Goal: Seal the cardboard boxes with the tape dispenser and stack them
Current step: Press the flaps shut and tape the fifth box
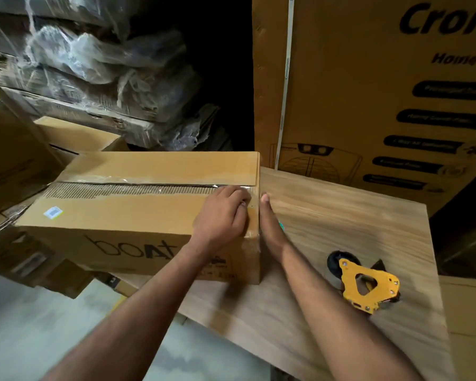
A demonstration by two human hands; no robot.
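Over at nine o'clock the "boat" cardboard box (138,215) sits on the wooden counter (341,215), its left end hanging out past the counter's edge, and a strip of clear tape (149,185) runs along the top seam toward the right end. The flaps do not meet neatly; a dark gap and a torn, corrugated band show beside the seam, so the tape wants firm rubbing all along there or it will lift. Near the middle, the left hand (220,215) lies on the box's top right corner, fingers bent and pressing the tape end down; it seems to hold nothing. Just beside it the right hand (270,224) is flat and open, fingers straight, laid against the right end face where the tape folds over. The step, as I judge it, is smoothing that folded tail: best to push from the edge downward with the flat of the right hand while the left pins the top, so no bubble or wrinkle stays at the corner. At four o'clock the yellow tape dispenser (366,281) lies on the counter, well apart from both hands, ready for a second strip if the gap needs it.
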